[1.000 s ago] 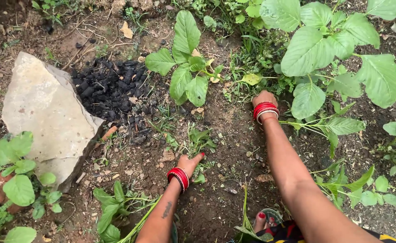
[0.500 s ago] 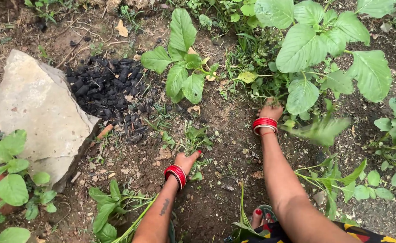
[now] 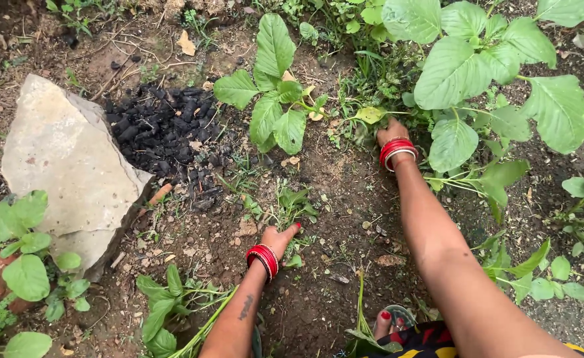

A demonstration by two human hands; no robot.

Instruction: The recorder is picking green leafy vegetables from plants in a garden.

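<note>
Soil point(image 3: 332, 192), dark and crumbly, fills the head view, the only view we have, and on it we count two hands. The left hand point(image 3: 280, 237) rests on the ground near the middle, fingers curled down beside a small weed point(image 3: 294, 202) that it touches at the base; we cannot tell whether the grip is closed on a stem or merely pressed to the earth. The right hand point(image 3: 390, 130) reaches further out into a clump of grass point(image 3: 378, 83) under the broad-leaved plant point(image 3: 477, 66); its fingers are buried among the stems, so we cannot tell how far that grip is closed either. Each wrist carries one stack of red bangles point(image 3: 263, 259), two stacks in all. We count one flat pale stone point(image 3: 66, 166) at the left, with one heap of black charcoal point(image 3: 163, 129) just beside its upper right edge. One smaller leafy plant point(image 3: 272, 99) stands between the charcoal and the right hand. At the bottom edge we see one foot point(image 3: 385, 323) with red nails in a sandal, and two pulled green stalks point(image 3: 199, 331) lying near the left forearm.
</note>
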